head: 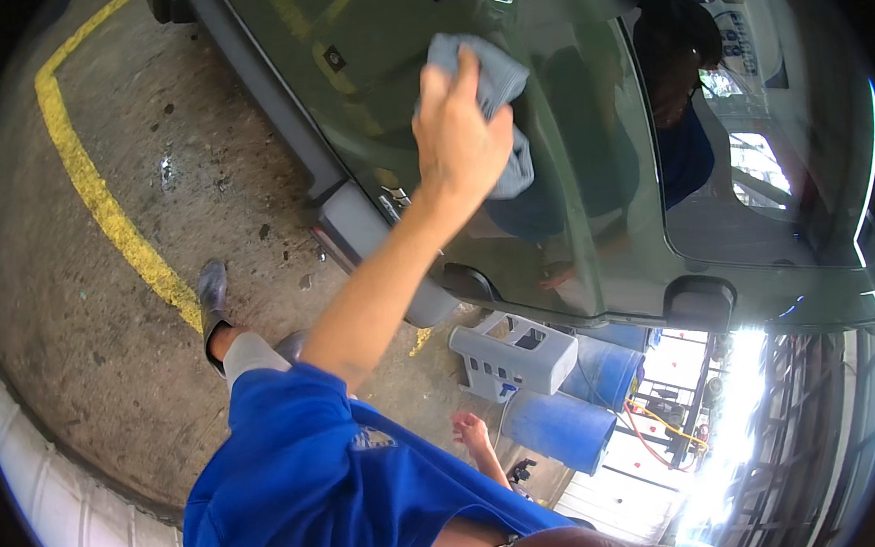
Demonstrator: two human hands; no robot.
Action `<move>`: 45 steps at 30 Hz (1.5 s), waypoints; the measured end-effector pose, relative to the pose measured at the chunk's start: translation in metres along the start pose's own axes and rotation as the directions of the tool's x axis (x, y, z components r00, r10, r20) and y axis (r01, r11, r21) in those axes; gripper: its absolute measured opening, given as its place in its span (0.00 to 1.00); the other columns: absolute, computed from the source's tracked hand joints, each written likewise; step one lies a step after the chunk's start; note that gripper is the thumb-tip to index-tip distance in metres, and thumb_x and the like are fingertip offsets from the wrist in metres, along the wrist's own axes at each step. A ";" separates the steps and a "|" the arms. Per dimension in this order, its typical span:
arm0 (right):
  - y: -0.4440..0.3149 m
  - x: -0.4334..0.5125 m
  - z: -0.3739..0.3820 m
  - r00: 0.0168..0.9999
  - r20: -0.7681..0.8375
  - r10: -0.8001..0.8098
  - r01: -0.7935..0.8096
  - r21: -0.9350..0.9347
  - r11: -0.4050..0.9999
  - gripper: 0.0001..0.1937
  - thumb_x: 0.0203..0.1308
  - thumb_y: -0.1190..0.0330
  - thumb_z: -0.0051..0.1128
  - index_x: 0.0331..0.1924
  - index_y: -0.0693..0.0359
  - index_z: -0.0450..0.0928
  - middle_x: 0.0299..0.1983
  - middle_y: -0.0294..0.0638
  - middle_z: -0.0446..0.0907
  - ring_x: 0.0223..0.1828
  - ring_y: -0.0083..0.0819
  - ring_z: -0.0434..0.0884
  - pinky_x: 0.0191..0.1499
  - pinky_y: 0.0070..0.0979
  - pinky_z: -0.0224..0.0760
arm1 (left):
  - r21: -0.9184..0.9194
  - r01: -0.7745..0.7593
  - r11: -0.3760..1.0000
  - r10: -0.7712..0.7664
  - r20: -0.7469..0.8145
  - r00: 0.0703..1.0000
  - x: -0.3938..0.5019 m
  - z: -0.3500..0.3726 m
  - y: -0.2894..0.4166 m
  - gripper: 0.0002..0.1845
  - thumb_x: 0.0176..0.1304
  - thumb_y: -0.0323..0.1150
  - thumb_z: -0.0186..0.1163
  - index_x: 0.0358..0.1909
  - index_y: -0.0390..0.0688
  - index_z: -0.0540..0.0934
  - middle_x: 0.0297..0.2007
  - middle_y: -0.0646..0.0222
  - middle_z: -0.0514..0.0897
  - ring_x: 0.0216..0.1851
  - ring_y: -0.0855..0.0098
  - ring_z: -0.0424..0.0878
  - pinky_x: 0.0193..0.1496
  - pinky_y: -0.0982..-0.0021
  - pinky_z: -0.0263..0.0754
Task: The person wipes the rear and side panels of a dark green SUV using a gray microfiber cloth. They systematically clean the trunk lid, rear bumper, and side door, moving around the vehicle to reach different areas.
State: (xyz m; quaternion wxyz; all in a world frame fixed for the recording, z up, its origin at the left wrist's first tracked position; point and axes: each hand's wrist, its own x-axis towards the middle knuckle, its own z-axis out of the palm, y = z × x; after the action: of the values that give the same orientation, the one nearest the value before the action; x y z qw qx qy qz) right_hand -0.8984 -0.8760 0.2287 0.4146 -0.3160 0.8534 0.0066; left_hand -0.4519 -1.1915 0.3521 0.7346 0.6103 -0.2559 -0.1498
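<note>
My left hand (463,133) presses a folded grey-blue cloth (505,81) against the glossy dark green body panel (370,29) of a vehicle. Its fingers are spread over the cloth, and part of the cloth hangs out beside the thumb. Below the cloth, a grey plastic bumper (367,229) runs along the vehicle, under my outstretched forearm. Farther off, my right hand (469,429) is held away from the vehicle. Its fingers are loosely bent, with nothing seen in them.
Near the vehicle's corner stands a grey plastic crate (521,355) with cut-outs, beside blue drums (560,428). A hose (665,425) hangs beyond them. The concrete floor (146,306) has wet patches and a yellow painted line (89,174). The vehicle's window (765,231) carries reflections.
</note>
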 end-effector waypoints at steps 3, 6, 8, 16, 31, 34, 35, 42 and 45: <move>0.020 0.005 -0.004 1.000 -0.012 0.022 -0.022 0.029 0.999 0.09 0.61 0.72 0.51 0.44 0.57 0.81 0.33 0.34 0.81 0.32 0.26 0.79 0.32 0.27 0.78 | 0.080 -0.292 0.953 0.295 -0.030 0.955 0.045 0.001 0.034 0.30 0.45 0.29 0.67 0.55 0.35 0.79 0.36 0.58 0.74 0.34 0.56 0.78 0.39 0.60 0.76; 0.045 0.008 -0.003 0.995 0.024 0.093 -0.094 0.017 0.995 0.09 0.62 0.72 0.51 0.43 0.58 0.81 0.32 0.34 0.80 0.30 0.26 0.79 0.31 0.27 0.77 | 0.207 -0.380 0.902 0.358 0.133 0.924 0.011 0.008 0.056 0.33 0.48 0.26 0.64 0.61 0.39 0.73 0.35 0.58 0.75 0.33 0.56 0.77 0.38 0.59 0.76; 0.048 0.021 0.006 0.992 0.060 0.112 -0.113 0.012 0.994 0.09 0.62 0.73 0.50 0.42 0.58 0.81 0.31 0.34 0.80 0.29 0.26 0.79 0.30 0.27 0.77 | 0.059 -0.596 0.801 0.565 0.256 0.784 -0.063 0.029 0.050 0.32 0.50 0.25 0.59 0.63 0.43 0.73 0.34 0.61 0.74 0.29 0.65 0.77 0.29 0.67 0.77; 0.033 0.041 0.001 0.997 -0.018 -0.076 0.078 0.227 0.971 0.08 0.60 0.74 0.51 0.41 0.59 0.80 0.30 0.33 0.79 0.28 0.23 0.77 0.28 0.26 0.77 | 0.366 -0.630 0.685 0.702 -0.099 0.705 0.097 0.004 0.060 0.24 0.47 0.26 0.62 0.49 0.52 0.85 0.54 0.51 0.76 0.51 0.54 0.79 0.53 0.61 0.75; 0.073 0.049 0.028 0.997 -0.042 0.059 -0.038 0.398 0.916 0.10 0.59 0.73 0.53 0.44 0.61 0.80 0.31 0.37 0.80 0.30 0.28 0.79 0.32 0.28 0.79 | 0.396 -0.458 0.796 0.430 0.163 0.888 -0.022 0.018 0.056 0.36 0.41 0.23 0.68 0.58 0.57 0.78 0.56 0.57 0.68 0.51 0.52 0.76 0.50 0.56 0.76; 0.118 0.055 0.037 0.987 -0.046 0.154 -0.124 0.390 0.912 0.09 0.57 0.72 0.54 0.41 0.61 0.81 0.31 0.37 0.79 0.28 0.28 0.79 0.29 0.28 0.79 | 0.306 -0.598 0.741 0.526 0.288 0.800 -0.098 0.040 0.056 0.38 0.43 0.24 0.68 0.62 0.54 0.76 0.55 0.50 0.65 0.52 0.47 0.75 0.51 0.54 0.76; 0.118 0.054 0.042 0.978 -0.051 0.200 -0.170 0.354 0.920 0.09 0.56 0.72 0.54 0.40 0.61 0.81 0.31 0.38 0.79 0.27 0.28 0.79 0.28 0.28 0.79 | 0.286 -0.647 0.707 0.564 0.323 0.760 -0.130 0.046 0.063 0.42 0.41 0.24 0.69 0.65 0.53 0.73 0.55 0.47 0.64 0.52 0.43 0.74 0.51 0.53 0.77; 0.110 0.067 0.069 0.990 -0.022 0.138 -0.117 0.415 0.902 0.09 0.55 0.71 0.56 0.39 0.61 0.82 0.30 0.38 0.81 0.28 0.31 0.81 0.28 0.29 0.78 | -0.103 -0.718 0.689 0.619 0.598 0.508 -0.238 0.077 0.083 0.41 0.36 0.23 0.70 0.61 0.51 0.77 0.53 0.44 0.71 0.53 0.48 0.76 0.48 0.61 0.79; 0.114 0.090 0.073 0.991 -0.135 -0.020 0.072 0.394 0.916 0.12 0.52 0.68 0.58 0.41 0.60 0.83 0.34 0.41 0.85 0.34 0.35 0.84 0.33 0.32 0.78 | -0.232 -0.525 0.819 0.500 0.738 0.454 -0.215 0.042 0.097 0.33 0.40 0.22 0.65 0.55 0.52 0.81 0.54 0.58 0.76 0.50 0.56 0.81 0.47 0.65 0.80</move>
State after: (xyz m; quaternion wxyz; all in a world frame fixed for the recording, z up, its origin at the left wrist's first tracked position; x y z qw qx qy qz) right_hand -0.9502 -0.8125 0.0880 0.4146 -0.2449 0.8541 -0.1967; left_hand -0.6618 -1.0913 0.4101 0.5529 0.3900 -0.7178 -0.1640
